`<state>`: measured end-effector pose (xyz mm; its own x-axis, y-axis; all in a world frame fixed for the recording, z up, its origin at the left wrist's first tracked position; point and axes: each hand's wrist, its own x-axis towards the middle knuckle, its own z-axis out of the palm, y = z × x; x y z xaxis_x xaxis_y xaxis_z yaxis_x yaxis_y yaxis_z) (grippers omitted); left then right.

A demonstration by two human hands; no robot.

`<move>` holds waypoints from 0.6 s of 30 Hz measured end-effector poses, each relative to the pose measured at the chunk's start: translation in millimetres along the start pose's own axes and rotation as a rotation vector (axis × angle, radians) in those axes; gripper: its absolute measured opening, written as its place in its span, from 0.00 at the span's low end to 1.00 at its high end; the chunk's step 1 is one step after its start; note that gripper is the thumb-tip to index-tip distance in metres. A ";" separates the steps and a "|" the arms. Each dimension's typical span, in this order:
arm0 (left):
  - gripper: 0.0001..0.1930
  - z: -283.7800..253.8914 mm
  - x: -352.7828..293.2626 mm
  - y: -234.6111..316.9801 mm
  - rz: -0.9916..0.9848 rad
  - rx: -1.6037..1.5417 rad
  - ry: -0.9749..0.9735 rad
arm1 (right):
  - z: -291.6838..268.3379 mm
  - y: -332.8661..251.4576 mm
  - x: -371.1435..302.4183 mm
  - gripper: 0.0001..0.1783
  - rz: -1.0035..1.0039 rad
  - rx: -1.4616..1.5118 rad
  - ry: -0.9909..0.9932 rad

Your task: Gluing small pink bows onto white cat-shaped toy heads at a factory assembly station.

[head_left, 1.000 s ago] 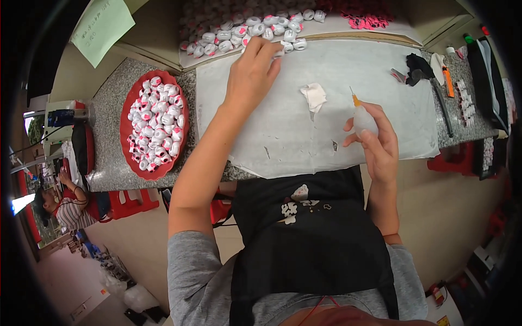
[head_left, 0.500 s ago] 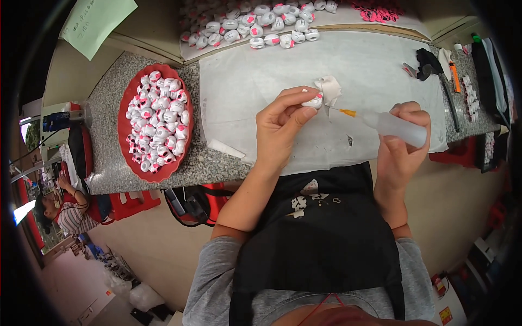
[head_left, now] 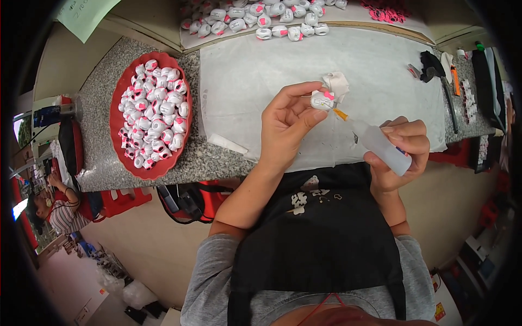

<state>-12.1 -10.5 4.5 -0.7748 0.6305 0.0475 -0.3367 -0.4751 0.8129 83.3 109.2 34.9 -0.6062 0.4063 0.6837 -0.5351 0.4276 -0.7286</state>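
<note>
My left hand (head_left: 288,125) pinches a small white cat-head figure (head_left: 322,100) with a pink bow between thumb and fingers. My right hand (head_left: 405,144) is wrapped around a translucent squeeze bottle (head_left: 385,149), tilted so that its orange needle tip (head_left: 340,114) points up at the figure. The thin needle reaches the figure's lower edge; whether it touches, I cannot tell. Just behind the figure, a crumpled white tissue (head_left: 338,82) lies on the white sheet (head_left: 244,87) that covers the worktop.
A red scalloped tray (head_left: 149,174) heaped with similar white-and-pink heads stands at left. More heads (head_left: 261,22) and pink pieces (head_left: 386,10) fill the back shelf. Dark cloth (head_left: 432,64) and an orange-handled tool (head_left: 454,73) lie right. Far left sits another person (head_left: 68,212).
The cat-head figure has turned so its pink bow shows on top. My right hand has lowered and tilted the bottle more steeply, bringing its tip closer to the figure.
</note>
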 end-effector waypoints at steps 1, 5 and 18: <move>0.18 -0.6 0.0 0.0 -0.001 -0.009 -0.024 | 0.3 0.2 -0.1 0.23 0.002 0.001 0.000; 0.18 -0.2 0.3 -0.8 -0.005 -0.006 -0.022 | -1.3 0.3 -0.8 0.23 -0.001 -0.001 -0.008; 0.19 2.1 -1.1 -1.0 0.001 0.023 0.021 | -6.7 1.0 -1.9 0.23 -0.010 -0.001 0.012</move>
<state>-9.7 -9.4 4.9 -0.7862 0.6169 0.0363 -0.3240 -0.4615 0.8258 87.9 114.3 33.2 -0.5940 0.4118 0.6911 -0.5405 0.4319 -0.7220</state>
